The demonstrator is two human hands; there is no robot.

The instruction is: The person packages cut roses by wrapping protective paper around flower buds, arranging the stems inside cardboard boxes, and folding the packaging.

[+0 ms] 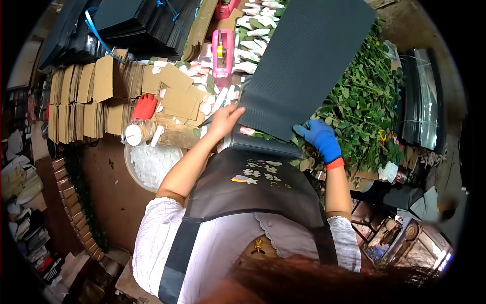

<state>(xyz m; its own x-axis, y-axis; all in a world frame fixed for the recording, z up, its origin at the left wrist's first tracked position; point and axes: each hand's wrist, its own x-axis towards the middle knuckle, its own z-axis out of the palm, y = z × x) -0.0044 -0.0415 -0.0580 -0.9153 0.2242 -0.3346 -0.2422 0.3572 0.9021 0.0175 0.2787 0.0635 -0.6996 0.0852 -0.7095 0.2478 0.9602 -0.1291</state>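
The left hand (pixel 225 119), bare, was closed in a narrow grip on the lower left corner of the dark corrugated sheet (pixel 304 61), with something thin and blade-like, perhaps scissors, poking out beside its fingers; what it was cannot be told. The right hand (pixel 320 138), in a blue glove with a red cuff, was curled around the sheet's lower right edge, fingers folded over it, seemingly pinning it so the sheet stayed taut and flat across both hands. The sheet itself slanted up and away from the hands, its lower edge meeting a darker rolled or folded strip just above the apron (pixel 253 187).

Under the sheet's lower edge, pink flower heads (pixel 247 130) peeked out, likely lying there to be covered by it. Right of the sheet spread a heap of green leafy stems (pixel 364 106), close to the gloved hand. Left of the sheet stood a pink tape dispenser (pixel 223 50), and farther left, stacks of brown cardboard pieces (pixel 96 96) stood on edge in rows. A red glove (pixel 145 106) lay among them. Below and left of the sheet sat a round tub of white bits (pixel 152 164), beside a clear jar (pixel 137 133) with a white lid
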